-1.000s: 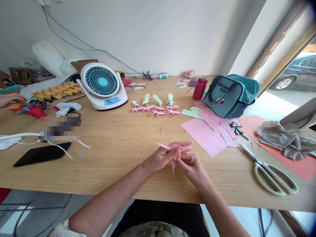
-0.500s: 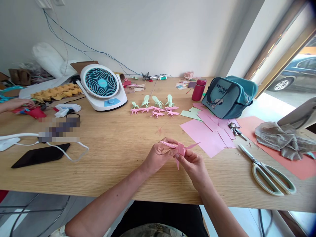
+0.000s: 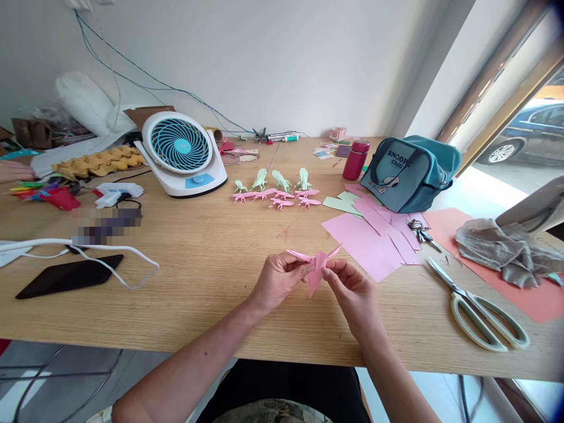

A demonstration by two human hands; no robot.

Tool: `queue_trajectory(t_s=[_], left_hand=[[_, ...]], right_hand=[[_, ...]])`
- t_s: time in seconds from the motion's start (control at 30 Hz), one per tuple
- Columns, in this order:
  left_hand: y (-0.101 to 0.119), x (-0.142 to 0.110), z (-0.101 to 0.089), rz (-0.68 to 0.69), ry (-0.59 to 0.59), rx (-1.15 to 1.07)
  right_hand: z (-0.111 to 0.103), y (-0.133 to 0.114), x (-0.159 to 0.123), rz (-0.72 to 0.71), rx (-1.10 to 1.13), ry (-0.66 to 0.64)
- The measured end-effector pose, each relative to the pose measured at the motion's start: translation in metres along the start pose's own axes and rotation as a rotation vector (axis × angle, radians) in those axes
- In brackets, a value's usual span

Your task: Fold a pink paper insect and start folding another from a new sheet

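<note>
A folded pink origami paper point(image 3: 316, 271) with pointed flaps is held just above the front of the table. My left hand point(image 3: 278, 277) pinches its left side between thumb and fingers. On the other side, my right hand point(image 3: 353, 288) grips it with thumb and curled fingers. One point hangs down between the thumbs, while two narrow points spread up to the left and right. Beyond my hands stand several pink origami insects point(image 3: 282, 203) and several pale green origami insects point(image 3: 281, 181).
Pink paper sheets point(image 3: 363, 244), keys point(image 3: 418, 228) and large scissors point(image 3: 480, 311) lie to the right. Behind them are a blue bag point(image 3: 408, 176) and a red flask point(image 3: 356, 160). A white fan point(image 3: 180, 154) and black tablet point(image 3: 70, 276) occupy the left; another person's hand point(image 3: 15, 171) is at the far left.
The origami paper has been turned in my fingers, its broad lower point now facing me. My right hand has shifted slightly right. The other person's hand has drawn back left.
</note>
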State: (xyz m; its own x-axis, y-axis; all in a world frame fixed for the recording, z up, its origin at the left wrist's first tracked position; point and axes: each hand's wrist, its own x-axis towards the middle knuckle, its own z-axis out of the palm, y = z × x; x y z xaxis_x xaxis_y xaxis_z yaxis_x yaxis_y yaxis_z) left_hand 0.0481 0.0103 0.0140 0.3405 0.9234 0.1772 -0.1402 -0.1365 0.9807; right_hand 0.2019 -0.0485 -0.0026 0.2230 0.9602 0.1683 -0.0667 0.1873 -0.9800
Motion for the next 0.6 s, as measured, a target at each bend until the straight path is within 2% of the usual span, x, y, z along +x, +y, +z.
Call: queue_trajectory(t_s=[0.33,0.6], left_hand=[[0.007,-0.005,0.004,-0.273,-0.025,-0.136],[0.009,-0.009,0.011,-0.301,-0.013,-0.265]], right_hand=[[0.002,0.0,-0.001,0.001,-0.026,-0.038],[0.002,0.004,-0.001,-0.035,-0.112,0.015]])
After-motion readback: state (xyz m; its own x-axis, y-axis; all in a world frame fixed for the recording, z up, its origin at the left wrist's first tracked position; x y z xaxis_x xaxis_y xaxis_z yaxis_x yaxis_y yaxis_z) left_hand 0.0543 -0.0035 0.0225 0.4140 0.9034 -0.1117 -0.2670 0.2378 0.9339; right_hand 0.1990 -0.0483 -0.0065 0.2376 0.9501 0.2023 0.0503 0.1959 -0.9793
